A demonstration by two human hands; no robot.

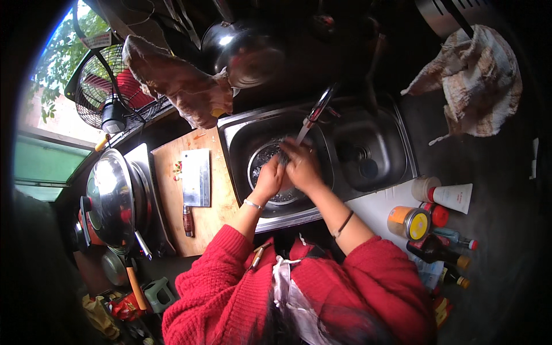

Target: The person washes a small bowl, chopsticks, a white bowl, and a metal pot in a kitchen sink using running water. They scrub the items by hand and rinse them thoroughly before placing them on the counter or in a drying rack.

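Observation:
Over the left bowl of the stainless steel sink (237, 142), my left hand (268, 177) and my right hand (304, 167) meet close together under the tap (320, 105). A stream of water (302, 134) runs down onto my right hand, whose fingers are blurred. Between the two hands sits a small dark grey thing (283, 158), mostly covered by fingers; its kind is unclear. My left hand grips it, and the right-hand fingers lie against it. Below them a round metal basin (250, 166) holds bubbly water, partly hidden by my hands.
Left of the sink, a cleaver (196, 177) lies on a wooden cutting board (224, 215) beside chopped red and green bits (177, 170). A lidded wok (110, 198) stands further left. Jars (399, 220) and bottles (435, 252) crowd the right side. Cloths (483, 82) hang above.

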